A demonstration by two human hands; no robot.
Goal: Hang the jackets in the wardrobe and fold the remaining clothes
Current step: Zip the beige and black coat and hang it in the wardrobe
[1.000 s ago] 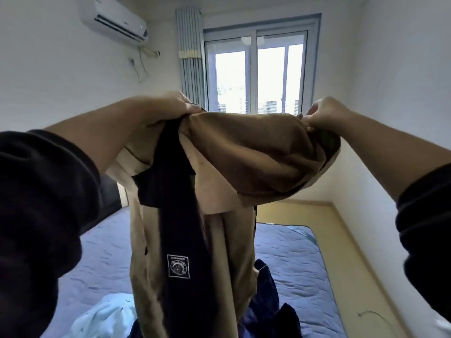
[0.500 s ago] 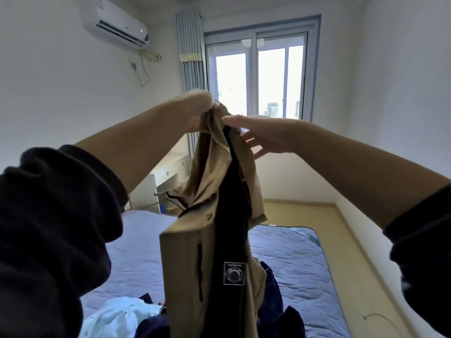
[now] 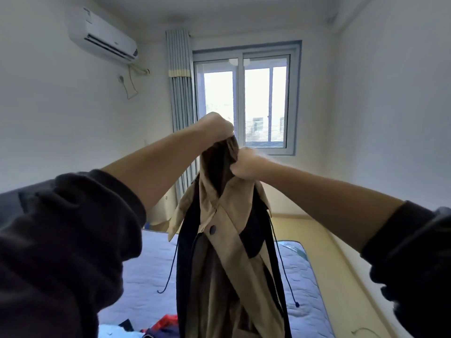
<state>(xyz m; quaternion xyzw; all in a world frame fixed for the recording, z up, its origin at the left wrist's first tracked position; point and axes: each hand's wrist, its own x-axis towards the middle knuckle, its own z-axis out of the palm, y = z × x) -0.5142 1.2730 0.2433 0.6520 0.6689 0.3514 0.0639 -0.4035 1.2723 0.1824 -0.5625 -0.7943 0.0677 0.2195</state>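
Two-handed | gripped jacket (image 3: 229,240) at top with left hand (image 3: 217,128), bunched cloth just below with right hand (image 3: 246,164) | judged soft, limp, light; collar safest hold.

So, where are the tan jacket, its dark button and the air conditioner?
tan jacket (image 3: 240,259), head view, on its tan front panel.
dark button (image 3: 213,229), head view, on the button's face.
air conditioner (image 3: 102,36), head view, on its white casing.

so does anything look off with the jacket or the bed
The tan jacket hangs bunched, gripped at its top by the left hand and right hand, with no hanger visible. Unfolded clothes lie heaped on the near end of the bed.
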